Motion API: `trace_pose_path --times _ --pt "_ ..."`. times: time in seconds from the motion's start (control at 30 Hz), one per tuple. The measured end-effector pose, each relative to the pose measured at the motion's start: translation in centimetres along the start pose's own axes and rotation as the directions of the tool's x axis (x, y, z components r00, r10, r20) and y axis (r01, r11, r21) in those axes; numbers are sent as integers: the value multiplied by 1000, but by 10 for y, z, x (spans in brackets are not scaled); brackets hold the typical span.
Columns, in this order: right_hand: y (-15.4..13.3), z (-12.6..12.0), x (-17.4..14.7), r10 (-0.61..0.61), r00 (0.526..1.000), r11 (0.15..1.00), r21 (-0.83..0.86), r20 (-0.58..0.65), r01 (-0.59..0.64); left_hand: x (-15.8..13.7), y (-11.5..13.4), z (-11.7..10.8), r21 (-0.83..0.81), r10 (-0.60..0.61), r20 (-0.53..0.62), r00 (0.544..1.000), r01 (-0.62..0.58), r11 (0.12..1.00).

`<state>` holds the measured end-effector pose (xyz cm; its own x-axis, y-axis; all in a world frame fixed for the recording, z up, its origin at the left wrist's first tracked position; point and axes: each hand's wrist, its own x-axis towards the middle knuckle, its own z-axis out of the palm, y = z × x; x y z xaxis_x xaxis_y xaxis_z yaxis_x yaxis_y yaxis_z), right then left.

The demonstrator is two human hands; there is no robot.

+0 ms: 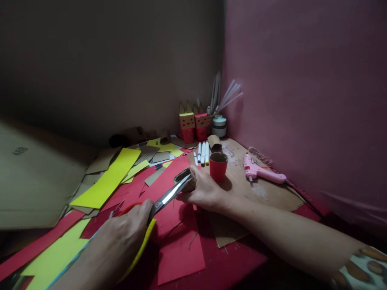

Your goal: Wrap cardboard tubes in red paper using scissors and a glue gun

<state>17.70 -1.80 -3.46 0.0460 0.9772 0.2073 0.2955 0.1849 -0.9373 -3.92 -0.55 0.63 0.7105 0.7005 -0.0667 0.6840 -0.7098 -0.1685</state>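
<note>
The left hand (127,231) is gripping one pair of scissors (167,198) by its red-and-yellow handles, and the blades are pointing over the open end of one cardboard tube (189,186). The right hand (208,192) is closing around that tube, holding it tilted above a red paper sheet (181,253). Whether the blades are biting into cardboard, I cannot tell. One red-wrapped tube (218,169) is standing upright just beyond the right wrist. Four markers (203,152) are lying behind the hand, one pink glue gun (263,173) is resting to the right, and two eared cardboard figures (187,127) are standing at the back beside one lidded jar (219,131).
</note>
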Motion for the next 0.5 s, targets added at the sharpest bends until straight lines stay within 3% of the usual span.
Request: trace_pose_path --times 0.1,0.3,0.5 --pt "4 1 2 -4 999 1000 -21 -34 4 2 1 0 87 7 76 997 -14 996" --pt "2 -3 3 -25 997 995 -94 -70 19 5 -4 -3 103 10 33 999 -14 995" --pt "-4 -7 -1 -56 993 982 -185 -103 36 7 -13 12 111 47 -60 997 -40 993"
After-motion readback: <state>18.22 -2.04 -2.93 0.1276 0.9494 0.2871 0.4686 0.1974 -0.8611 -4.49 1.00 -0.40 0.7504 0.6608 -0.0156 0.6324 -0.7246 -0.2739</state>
